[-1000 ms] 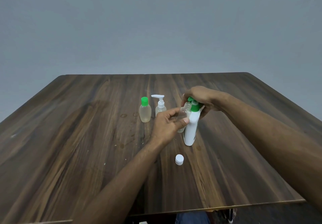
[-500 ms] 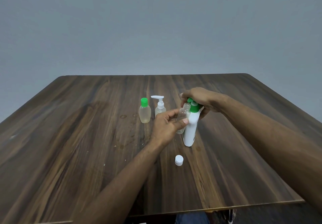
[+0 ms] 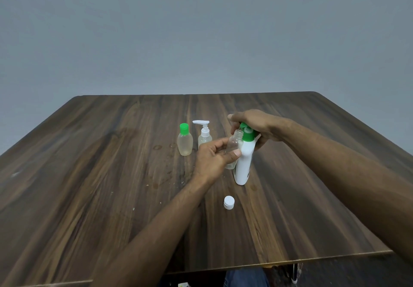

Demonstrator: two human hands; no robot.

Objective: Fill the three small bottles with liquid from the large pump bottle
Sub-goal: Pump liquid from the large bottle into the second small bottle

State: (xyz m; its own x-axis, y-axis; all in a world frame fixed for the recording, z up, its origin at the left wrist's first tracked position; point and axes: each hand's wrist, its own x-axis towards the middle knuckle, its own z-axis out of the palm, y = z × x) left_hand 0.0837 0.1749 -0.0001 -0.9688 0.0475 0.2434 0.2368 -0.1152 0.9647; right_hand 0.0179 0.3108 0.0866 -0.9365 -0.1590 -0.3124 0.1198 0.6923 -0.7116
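Observation:
A tall white pump bottle (image 3: 244, 163) with a green pump head (image 3: 248, 133) stands at the table's middle. My right hand (image 3: 257, 125) lies over the pump head, fingers curled round it. My left hand (image 3: 214, 159) grips a small clear uncapped bottle (image 3: 233, 144), tilted with its mouth just under the pump's nozzle. Its white cap (image 3: 228, 202) lies on the table nearer to me. Two other small bottles stand to the left: one with a green cap (image 3: 184, 140) and one with a white pump top (image 3: 204, 135), both holding pale liquid.
The dark wooden table (image 3: 111, 186) carries a few drops and specks left of my left hand. Its front edge runs close below my forearms, and a grey wall stands behind.
Both hands and the two bottles stay almost where they were. The pump head has come up slightly under my right hand.

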